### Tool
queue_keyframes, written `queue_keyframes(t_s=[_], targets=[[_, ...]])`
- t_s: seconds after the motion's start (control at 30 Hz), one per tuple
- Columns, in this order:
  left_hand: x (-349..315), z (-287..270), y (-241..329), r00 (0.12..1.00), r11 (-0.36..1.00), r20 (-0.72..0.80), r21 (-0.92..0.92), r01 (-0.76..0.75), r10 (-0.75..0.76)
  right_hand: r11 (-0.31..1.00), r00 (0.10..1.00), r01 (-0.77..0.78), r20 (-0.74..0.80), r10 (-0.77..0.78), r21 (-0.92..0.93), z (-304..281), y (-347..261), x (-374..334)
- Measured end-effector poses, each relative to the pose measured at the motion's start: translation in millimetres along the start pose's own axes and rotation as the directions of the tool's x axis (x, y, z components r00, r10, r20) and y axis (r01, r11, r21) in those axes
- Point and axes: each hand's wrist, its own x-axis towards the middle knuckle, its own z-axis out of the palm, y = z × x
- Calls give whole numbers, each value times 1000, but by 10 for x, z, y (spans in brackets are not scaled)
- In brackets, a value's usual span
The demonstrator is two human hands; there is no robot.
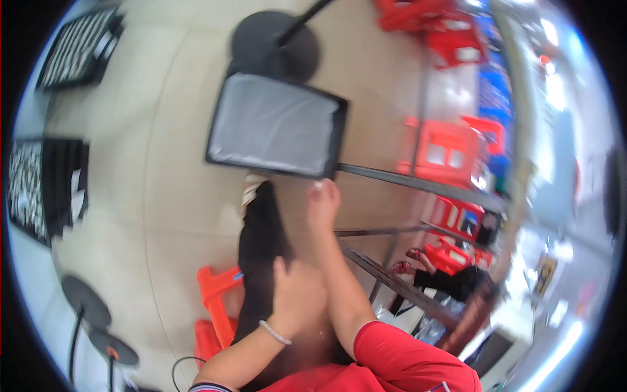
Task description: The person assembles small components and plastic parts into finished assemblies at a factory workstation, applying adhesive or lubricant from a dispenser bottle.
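A black rectangular tray (211,140) lies ahead of me, with a wrinkled translucent plastic sheet (271,124) over most of its inside. My right hand (323,201) is at the tray's near right corner, its fingers curled together. A small pale spot shows at those fingertips, too blurred to name, and whether they touch the tray is unclear. Closer to my body, my left hand (299,294) is over my lap beside the right forearm. Motion smears its fingers, though the thumb points up. A pale bracelet (275,332) circles the left wrist.
Beyond the tray stands a round dark base with a pole (258,42). Red plastic stools (444,147) are on the right, behind metal frame bars (418,184). Stacked black trays (65,186) line the left. Another person's dark-clothed leg (444,281) shows at lower right.
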Motion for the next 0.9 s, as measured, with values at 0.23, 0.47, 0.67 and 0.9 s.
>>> queue_keyframes(t_s=[0.23,0.47,0.67,0.9], targets=[[219,1914,-1274,818,902,-453,-397,170,-354,982,849,188,508,-145,-33,1048,-1505,-2279],[-213,728,365,920,831,175,395,-391,350,498,663,743,596,-454,-447,-561,-3157,-3913],[-837,1085,861,757,584,478,486,-651,445,201,557,461,106,-824,-865,-1842,-3964,-4051],[-1459,1521,968,684,655,662,374,-656,307,166,688,192,12,-725,-967,-2916,-4025,-4483]])
